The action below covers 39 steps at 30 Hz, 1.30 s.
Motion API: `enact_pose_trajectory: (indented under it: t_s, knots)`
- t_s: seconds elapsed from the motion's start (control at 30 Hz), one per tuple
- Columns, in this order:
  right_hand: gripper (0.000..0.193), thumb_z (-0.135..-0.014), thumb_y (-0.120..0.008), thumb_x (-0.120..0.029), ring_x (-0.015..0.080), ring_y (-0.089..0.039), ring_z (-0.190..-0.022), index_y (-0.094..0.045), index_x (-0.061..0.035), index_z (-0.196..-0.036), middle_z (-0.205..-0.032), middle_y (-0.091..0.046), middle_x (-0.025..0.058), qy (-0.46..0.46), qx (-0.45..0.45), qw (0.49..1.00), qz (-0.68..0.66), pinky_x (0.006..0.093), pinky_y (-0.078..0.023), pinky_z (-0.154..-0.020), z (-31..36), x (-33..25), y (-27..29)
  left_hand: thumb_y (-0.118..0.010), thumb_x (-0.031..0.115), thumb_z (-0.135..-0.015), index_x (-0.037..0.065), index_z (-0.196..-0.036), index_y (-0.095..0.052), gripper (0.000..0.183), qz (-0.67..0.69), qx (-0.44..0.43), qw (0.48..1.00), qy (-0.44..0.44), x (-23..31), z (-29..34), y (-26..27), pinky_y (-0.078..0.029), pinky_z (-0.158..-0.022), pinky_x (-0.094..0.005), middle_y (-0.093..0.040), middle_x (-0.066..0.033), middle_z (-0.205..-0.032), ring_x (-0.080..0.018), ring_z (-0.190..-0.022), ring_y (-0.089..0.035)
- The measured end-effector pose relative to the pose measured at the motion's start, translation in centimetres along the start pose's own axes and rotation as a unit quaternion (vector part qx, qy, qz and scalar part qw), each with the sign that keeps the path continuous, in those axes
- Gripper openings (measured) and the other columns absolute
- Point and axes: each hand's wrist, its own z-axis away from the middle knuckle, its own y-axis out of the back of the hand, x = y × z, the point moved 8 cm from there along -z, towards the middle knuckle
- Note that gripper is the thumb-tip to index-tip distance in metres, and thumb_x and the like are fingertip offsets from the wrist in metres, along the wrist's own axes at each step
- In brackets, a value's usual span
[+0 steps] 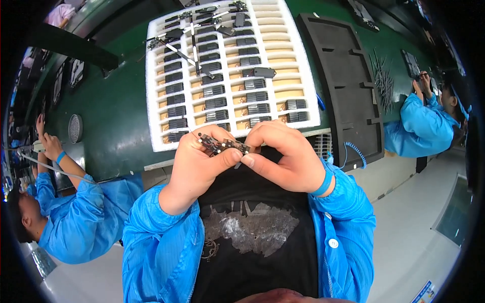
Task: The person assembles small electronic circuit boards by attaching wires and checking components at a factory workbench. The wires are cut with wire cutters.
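Observation:
Close to my chest, just off the near edge of a white foam tray [314, 115], I hold a small dark circuit board [222, 146] dotted with tiny silvery parts. My left hand [199, 161] grips it from the left, thumb pressed along its lower edge. The fingers and thumb of my right hand [288, 156] pinch its right end, partly covering it. Black blocks [215, 103] fill many of the tray's slots. Across its far left part lie thin black-and-white strips [194, 43] with dark ends. A loose flat black piece [263, 72] rests on top.
A long black tray [348, 91] lies right of the foam tray on the green table [126, 101], with a blue pen [321, 102] between them. A blue coiled cord [357, 151] hangs nearby. Thin strips [384, 83] lie farther right. Co-workers in blue sit at both sides; a round dish [75, 128] stands left.

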Motion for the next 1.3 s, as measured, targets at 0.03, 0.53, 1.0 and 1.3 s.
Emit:
enact_pose_trajectory:
  t_s: [0.03, 0.53, 1.0, 1.3]
  knots:
    - [0.012, -0.087, -0.072, -0.011, 0.0274, -0.060, -0.074, -0.062, -0.0049, -0.089, -0.079, -0.062, 0.0096, 0.003, -0.027, 1.000, 0.008, 0.0362, -0.045, -0.068, -0.2, 0.0, -0.2, -0.082, 0.008, -0.084, 0.002, -0.088, -0.065, 0.018, -0.002, -0.010, 1.000, 0.014, -0.2, 0.0, 0.0, -0.046, -0.063, -0.0220, -0.067, -0.0012, -0.080, -0.0053, -0.071, -0.057]
    - [0.008, -0.089, -0.070, -0.005, 0.0254, -0.059, -0.071, -0.063, -0.0012, -0.090, -0.077, -0.061, 0.0106, -0.085, -0.185, 0.978, -0.038, 0.0356, -0.046, -0.066, -0.3, -0.2, -0.2, -0.076, 0.006, -0.086, 0.001, -0.096, -0.067, 0.014, -0.060, -0.123, 0.981, 0.137, 0.5, 1.0, -0.5, -0.044, -0.065, -0.0205, -0.066, -0.0009, -0.082, -0.0050, -0.075, -0.058]
    - [0.023, -0.097, -0.064, -0.027, 0.0126, -0.066, -0.072, -0.067, -0.0039, -0.095, -0.080, -0.068, 0.0029, -0.163, 0.190, 0.968, -0.012, 0.0238, -0.047, -0.066, -5.0, 1.4, 23.4, -0.033, 0.031, -0.103, -0.001, -0.124, -0.053, 0.044, 0.261, -0.036, 0.960, 0.089, 4.3, -0.8, 5.2, -0.037, -0.054, -0.0289, -0.049, -0.0079, -0.075, -0.0159, -0.062, -0.043]
    - [0.027, -0.098, -0.064, -0.031, 0.0155, -0.070, -0.079, -0.069, -0.0072, -0.110, -0.096, -0.073, 0.0049, -0.277, 0.342, 0.898, 0.017, 0.0267, -0.050, -0.066, -15.4, 16.6, 42.9, -0.036, 0.022, -0.107, -0.001, -0.137, -0.048, 0.040, 0.331, 0.076, 0.938, 0.063, 3.8, -3.0, 7.2, -0.043, -0.063, -0.0296, -0.050, -0.0073, -0.087, -0.0164, -0.074, -0.047]
